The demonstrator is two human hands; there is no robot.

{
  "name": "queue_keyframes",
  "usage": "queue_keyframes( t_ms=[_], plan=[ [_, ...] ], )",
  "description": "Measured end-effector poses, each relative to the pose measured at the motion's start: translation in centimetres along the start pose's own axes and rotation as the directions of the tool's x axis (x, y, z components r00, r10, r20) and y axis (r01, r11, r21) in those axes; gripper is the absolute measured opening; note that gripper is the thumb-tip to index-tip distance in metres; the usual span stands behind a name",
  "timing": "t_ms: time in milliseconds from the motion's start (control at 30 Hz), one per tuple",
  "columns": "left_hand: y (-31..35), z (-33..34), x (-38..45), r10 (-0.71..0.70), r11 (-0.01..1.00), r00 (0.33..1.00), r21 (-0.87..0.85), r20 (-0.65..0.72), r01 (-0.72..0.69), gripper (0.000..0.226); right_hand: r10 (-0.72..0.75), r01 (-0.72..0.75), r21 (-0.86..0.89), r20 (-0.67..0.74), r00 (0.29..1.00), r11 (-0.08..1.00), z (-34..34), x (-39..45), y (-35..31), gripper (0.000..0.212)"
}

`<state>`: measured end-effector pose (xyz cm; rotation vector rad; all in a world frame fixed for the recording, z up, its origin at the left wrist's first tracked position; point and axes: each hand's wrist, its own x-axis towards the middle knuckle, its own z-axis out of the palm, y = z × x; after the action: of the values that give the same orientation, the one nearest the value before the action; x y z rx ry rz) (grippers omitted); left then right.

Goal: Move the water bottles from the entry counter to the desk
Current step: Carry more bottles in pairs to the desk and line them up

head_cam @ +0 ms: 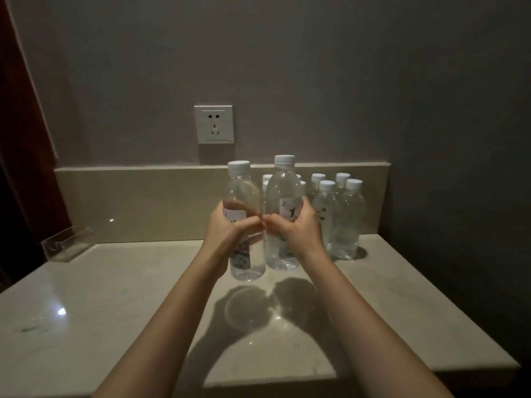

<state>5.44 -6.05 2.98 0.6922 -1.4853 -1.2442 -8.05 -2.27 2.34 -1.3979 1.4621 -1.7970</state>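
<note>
Two water bottles are held up above the worktop point(115, 282), caps up, standing tall. The left hand point(227, 234) wraps its grip round the left bottle point(244, 214); the right hand point(296, 225) wraps the right bottle point(283, 193). More bottles point(344, 214) wait by the wall, so most work looks left.

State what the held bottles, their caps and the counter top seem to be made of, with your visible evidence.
Bottle in left hand and bottle in right hand: thin clear plastic, since the background shows through. Caps: white opaque plastic, probably, matte. Counter top: polished pale stone or an imitation, given the glossy light reflections and faint veining.
</note>
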Motion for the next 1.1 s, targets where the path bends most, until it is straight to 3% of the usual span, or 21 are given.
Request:
queue_keyframes(
  t_ms=[233,333,433,500,567,700,800,1000,1100],
  plan=[
    [2.0,12.0,-2.2,0.054,0.997,0.979,0.036,0.197,-0.062,0.056,0.004,0.001,0.092,-0.052,0.999,0.996,-13.0,-3.9,-2.7,0.037],
    [2.9,18.9,-4.3,0.055,0.998,0.939,-0.016,0.338,-0.053,0.056,-0.018,0.038,0.126,-0.157,0.987,0.991,-20.0,-6.4,-3.6,0.042],
    [3.3,26.8,-7.3,0.069,0.995,0.888,-0.095,0.455,-0.029,0.049,-0.022,0.041,0.078,-0.234,0.972,0.996,-27.9,-9.8,-4.3,0.024],
    [3.4,32.6,-9.7,0.085,0.992,0.853,-0.127,0.515,-0.023,0.047,-0.01,0.024,0.04,-0.308,0.951,0.999,-33.9,-12.3,-4.8,0.025],
    [3.5,38.5,-12.2,0.103,0.987,0.812,-0.157,0.575,-0.014,0.046,0.003,-0.002,0.003,-0.416,0.909,1.0,-39.8,-14.8,-5.2,0.038],
    [4.0,50.0,-17.5,0.107,0.971,0.708,-0.228,0.698,0.078,0.042,-0.057,0.011,-0.088,-0.545,0.836,0.996,-50.8,-20.1,-6.5,0.023],
    [4.2,58.8,-21.0,0.121,0.949,0.602,-0.27,0.789,0.162,0.036,-0.081,-0.022,-0.143,-0.674,0.734,0.99,-58.9,-23.4,-7.2,0.04],
    [5.0,74.5,-26.0,0.141,0.92,0.477,-0.292,0.867,0.26,0.037,-0.149,-0.065,-0.229,-0.797,0.586,0.971,-72.8,-28.0,-8.8,0.043],
    [5.5,82.5,-27.9,0.205,0.904,0.409,-0.332,0.889,0.269,0.027,-0.207,-0.068,-0.287,-0.817,0.537,0.956,-80.1,-29.6,-9.6,0.041]
  ],
)
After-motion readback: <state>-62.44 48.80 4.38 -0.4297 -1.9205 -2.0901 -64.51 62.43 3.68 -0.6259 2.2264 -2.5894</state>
